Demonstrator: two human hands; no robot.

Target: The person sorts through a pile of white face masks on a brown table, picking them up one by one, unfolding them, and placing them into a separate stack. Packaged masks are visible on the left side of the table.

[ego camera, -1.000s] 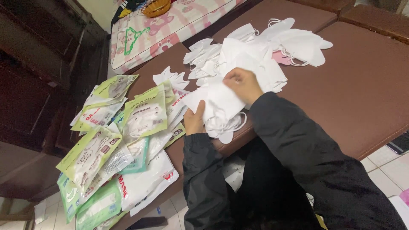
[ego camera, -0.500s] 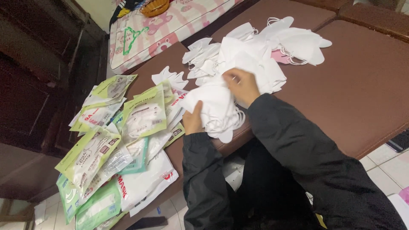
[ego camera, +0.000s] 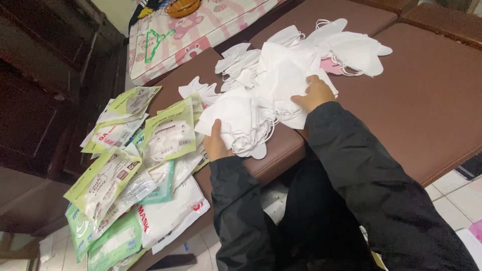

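Left hand (ego camera: 215, 143) grip closed under a stack of white masks (ego camera: 241, 123) at the brown tabletop (ego camera: 427, 100) edge, right hand (ego camera: 315, 94) pinching the loose pile (ego camera: 301, 60); light, floppy, slippery—probably hold by folded edges, not ear loops.

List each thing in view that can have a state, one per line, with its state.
left hand: gripping a stack of white masks
stack of white masks: folded flat, held at the bench edge
right hand: resting on the loose mask pile
loose mask pile: unpacked, spread out
green-and-clear packets: heaped, overlapping
green hanger: lying flat on the pink cloth
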